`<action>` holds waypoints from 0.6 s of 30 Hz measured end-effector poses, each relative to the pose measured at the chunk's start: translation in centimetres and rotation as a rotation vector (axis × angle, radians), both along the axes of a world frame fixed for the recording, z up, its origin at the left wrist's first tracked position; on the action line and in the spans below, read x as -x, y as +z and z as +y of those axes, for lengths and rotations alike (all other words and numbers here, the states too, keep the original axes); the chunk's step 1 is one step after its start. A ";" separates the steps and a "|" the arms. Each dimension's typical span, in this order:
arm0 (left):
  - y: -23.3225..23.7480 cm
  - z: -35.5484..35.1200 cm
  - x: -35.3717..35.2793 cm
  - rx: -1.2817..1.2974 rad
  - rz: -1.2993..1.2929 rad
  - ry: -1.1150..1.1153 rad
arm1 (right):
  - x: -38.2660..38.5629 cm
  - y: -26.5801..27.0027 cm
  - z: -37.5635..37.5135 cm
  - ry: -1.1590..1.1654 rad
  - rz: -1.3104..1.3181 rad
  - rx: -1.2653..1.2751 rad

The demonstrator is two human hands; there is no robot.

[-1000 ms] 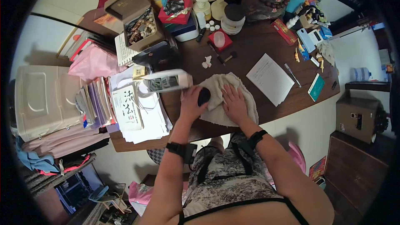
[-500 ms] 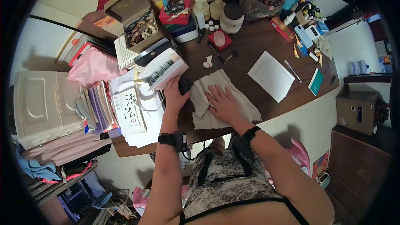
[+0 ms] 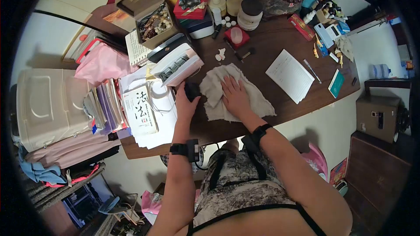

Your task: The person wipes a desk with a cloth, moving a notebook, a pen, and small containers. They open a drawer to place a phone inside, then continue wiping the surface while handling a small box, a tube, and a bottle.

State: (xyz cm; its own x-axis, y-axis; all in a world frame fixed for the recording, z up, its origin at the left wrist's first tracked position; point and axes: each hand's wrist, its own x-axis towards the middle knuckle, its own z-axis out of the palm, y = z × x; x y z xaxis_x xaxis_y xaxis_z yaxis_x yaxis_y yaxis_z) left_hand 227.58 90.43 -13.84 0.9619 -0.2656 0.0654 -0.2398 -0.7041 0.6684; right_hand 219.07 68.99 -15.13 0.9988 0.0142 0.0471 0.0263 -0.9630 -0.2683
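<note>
A crumpled beige cloth (image 3: 260,102) lies near the front edge of the dark wooden table. My right hand (image 3: 236,99) rests flat on it, fingers spread. To the left, my left hand (image 3: 186,107) curves around a black rounded object (image 3: 191,91), its thumb on the near side; what kind of object it is I cannot make out. A pale pink and white open case (image 3: 186,67) stands right beyond the left fingertips and hides part of them. Between cloth and case lie small white pieces (image 3: 220,54).
On the left are a white book (image 3: 140,111), papers, a stack of folders (image 3: 107,105) and an open box of beads (image 3: 155,28). Bottles and jars (image 3: 250,14) stand at the back. Handwritten sheets (image 3: 288,76), a pen (image 3: 312,71) and a green booklet (image 3: 336,83) lie right.
The view has shifted a little, so the table sits higher in it. Under my right hand the cloth has wrinkled more on its left side. My left hand stays by the black object.
</note>
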 end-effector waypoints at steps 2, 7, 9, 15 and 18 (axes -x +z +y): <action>0.4 0.2 0.6 0.040 0.045 0.008 | 1.6 0.2 -0.2 0.038 0.018 -0.006; 1.9 -0.5 2.9 0.094 0.067 -0.011 | 4.0 0.8 -0.5 0.078 -0.043 -0.077; 2.8 -1.3 3.7 0.110 0.083 -0.051 | 3.8 1.2 -0.5 0.076 -0.047 -0.091; 3.4 -5.6 5.3 0.240 0.127 -0.219 | 1.9 0.1 -2.0 0.050 -0.024 -0.341; 4.2 -8.2 6.0 0.223 0.152 -0.296 | 2.1 -2.0 -3.3 -0.196 0.117 -1.064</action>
State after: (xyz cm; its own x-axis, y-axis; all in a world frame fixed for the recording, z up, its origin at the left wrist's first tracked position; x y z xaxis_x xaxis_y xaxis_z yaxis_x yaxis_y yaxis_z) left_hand 221.60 82.20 -9.60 0.8489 -0.5284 0.0160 -0.2977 -0.4528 0.8404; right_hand 217.00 65.67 -17.14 0.9784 -0.1371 -0.1548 -0.1825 -0.2203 -0.9582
